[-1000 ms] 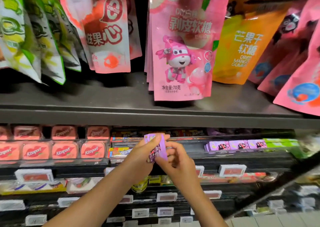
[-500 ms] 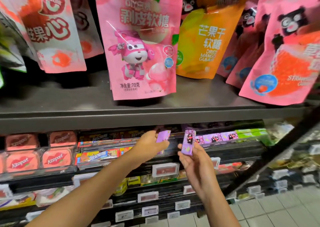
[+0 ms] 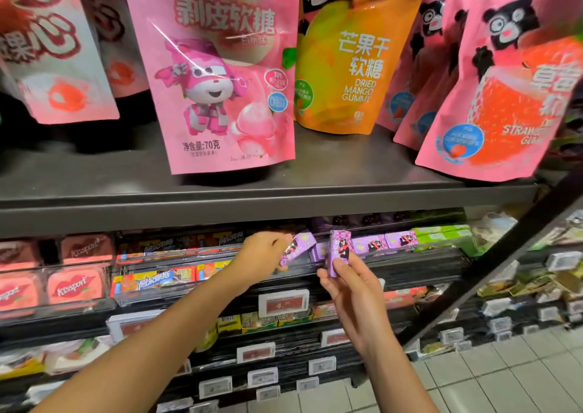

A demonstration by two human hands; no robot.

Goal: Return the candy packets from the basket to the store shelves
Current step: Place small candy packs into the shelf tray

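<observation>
While pinching one small purple cardboard candy box (image 3: 296, 248) against the dark shelf tray (image 3: 410, 262), left hand (image 3: 263, 258); right hand (image 3: 344, 281) gripping another purple box (image 3: 339, 256) upright, near.

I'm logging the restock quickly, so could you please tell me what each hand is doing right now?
Left hand: grips a tilted purple candy box at the shelf row.
Right hand: holds a second purple candy box upright.

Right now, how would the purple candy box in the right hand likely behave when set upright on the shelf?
The purple candy box looks like stiff card, keeping flat faces in the right hand. It seems light, held by the fingertips alone. Tall and narrow, it would probably tip easily.
</observation>
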